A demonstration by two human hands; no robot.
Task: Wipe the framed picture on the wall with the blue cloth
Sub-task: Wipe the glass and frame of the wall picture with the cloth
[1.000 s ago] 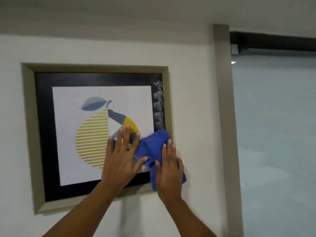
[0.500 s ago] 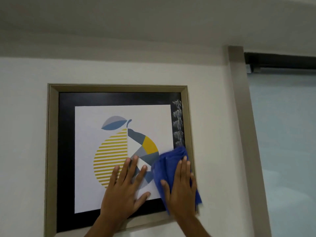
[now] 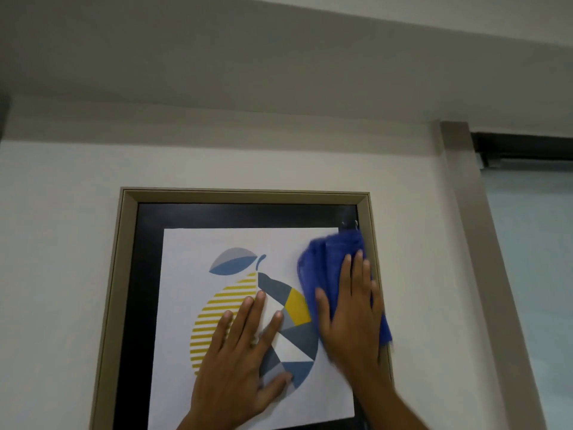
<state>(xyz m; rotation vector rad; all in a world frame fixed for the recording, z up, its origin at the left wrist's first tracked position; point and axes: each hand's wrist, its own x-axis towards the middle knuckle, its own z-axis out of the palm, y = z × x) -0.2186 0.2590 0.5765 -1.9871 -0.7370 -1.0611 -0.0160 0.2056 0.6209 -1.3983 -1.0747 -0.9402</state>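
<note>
Overhead, two hands, one blue cloth, one framed picture.

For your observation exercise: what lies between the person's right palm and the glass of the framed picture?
The blue cloth. In the head view the right hand lies flat on it, pressing it against the framed picture near the right edge; the left hand rests bare on the glass.
</note>
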